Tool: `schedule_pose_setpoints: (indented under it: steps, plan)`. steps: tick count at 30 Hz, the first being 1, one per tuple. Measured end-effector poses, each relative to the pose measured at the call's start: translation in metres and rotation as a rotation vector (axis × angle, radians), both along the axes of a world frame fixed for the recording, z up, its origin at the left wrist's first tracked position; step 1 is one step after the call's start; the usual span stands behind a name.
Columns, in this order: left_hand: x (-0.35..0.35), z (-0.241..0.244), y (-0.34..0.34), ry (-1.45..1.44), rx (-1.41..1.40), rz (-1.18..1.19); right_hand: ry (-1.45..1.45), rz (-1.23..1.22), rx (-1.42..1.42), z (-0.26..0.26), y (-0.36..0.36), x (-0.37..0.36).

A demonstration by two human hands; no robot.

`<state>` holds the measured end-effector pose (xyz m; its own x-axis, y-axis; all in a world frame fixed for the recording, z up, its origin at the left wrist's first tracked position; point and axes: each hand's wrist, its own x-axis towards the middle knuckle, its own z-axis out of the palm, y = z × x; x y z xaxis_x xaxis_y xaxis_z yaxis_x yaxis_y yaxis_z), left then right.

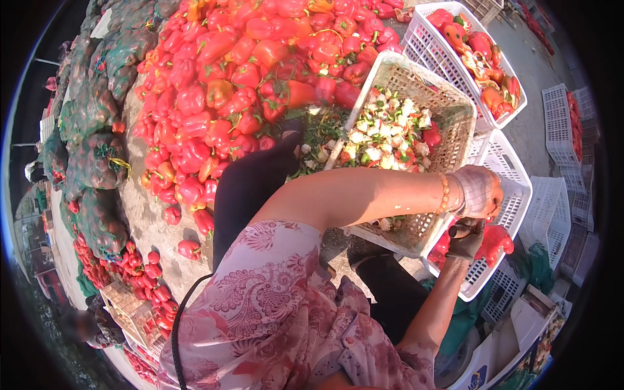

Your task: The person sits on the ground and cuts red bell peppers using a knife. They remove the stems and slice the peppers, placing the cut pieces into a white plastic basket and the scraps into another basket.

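My left hand, in a pale checked glove with a beaded bracelet at the wrist, is curled over the white plastic crate at the right. Just below it, close to touching, is my right hand in a grey-brown glove; a brown rounded end shows at its fingers, perhaps a glove tip or a handle. What either hand grips is hidden. Red bell peppers lie in this crate, under and beside my hands. Against it leans a dirty cream crate, tilted, holding pale pepper cores and green stems.
A large heap of red bell peppers spreads at the upper left. Green mesh sacks line the far left. Another white crate holds cut peppers. More crates stand at the right. Another person is at the lower left.
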<state>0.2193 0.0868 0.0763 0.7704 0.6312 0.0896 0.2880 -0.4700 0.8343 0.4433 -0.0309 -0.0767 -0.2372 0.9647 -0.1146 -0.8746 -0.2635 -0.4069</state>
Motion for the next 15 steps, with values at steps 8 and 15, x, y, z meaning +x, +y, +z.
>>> schedule_pose_setpoints:
  steps: [8, 15]
  plan:
    - [-0.414, -0.189, 0.096, 0.941, 0.056, 0.810, -0.319, -0.234, -0.553, 0.029, 0.005, -0.103]
    - [-0.484, -0.294, 0.057, 1.310, 0.256, 0.571, -0.510, -0.129, -0.722, 0.031, 0.022, -0.144]
